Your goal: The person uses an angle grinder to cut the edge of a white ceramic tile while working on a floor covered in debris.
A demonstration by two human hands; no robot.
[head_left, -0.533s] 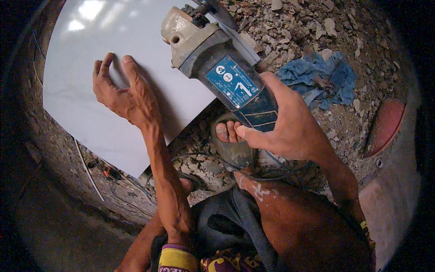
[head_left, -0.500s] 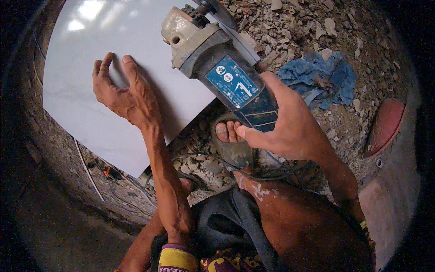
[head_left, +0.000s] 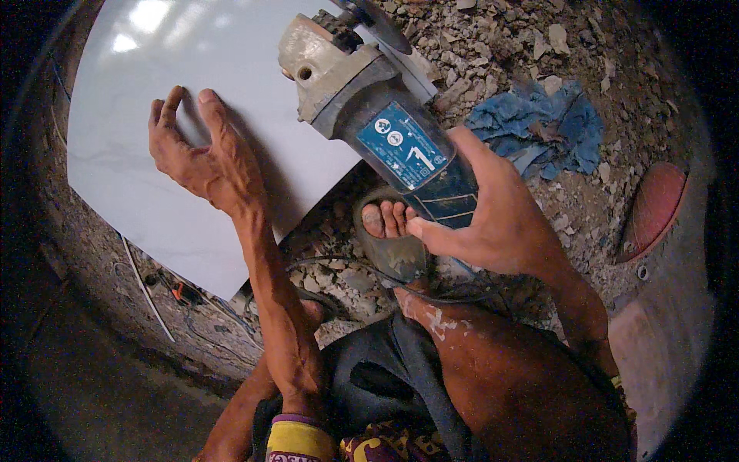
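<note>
My right hand (head_left: 499, 212) is wrapped round the rear body of an angle grinder (head_left: 400, 146), which has a blue label and a grey metal head. Its disc (head_left: 379, 23) lies at the top of the view, past the right edge of a large glossy white tile (head_left: 131, 185). My left hand (head_left: 204, 158) is over the tile with fingers apart and slightly curled, holding nothing; whether it rests on the surface I cannot tell. The grinder's head hangs over the tile's right part.
Broken rubble (head_left: 500, 46) covers the ground on the right, with a crumpled blue cloth (head_left: 539, 127) on it. A reddish curved piece (head_left: 658, 208) lies at the far right. Dark cable (head_left: 462, 296) runs by my sandalled foot (head_left: 392, 242). A thin white strip (head_left: 146, 289) lies left of the tile.
In the view, the grinder and my right hand have shifted slightly right and down. My left hand and the tile appear slightly further left. Both hands keep the same pose.
</note>
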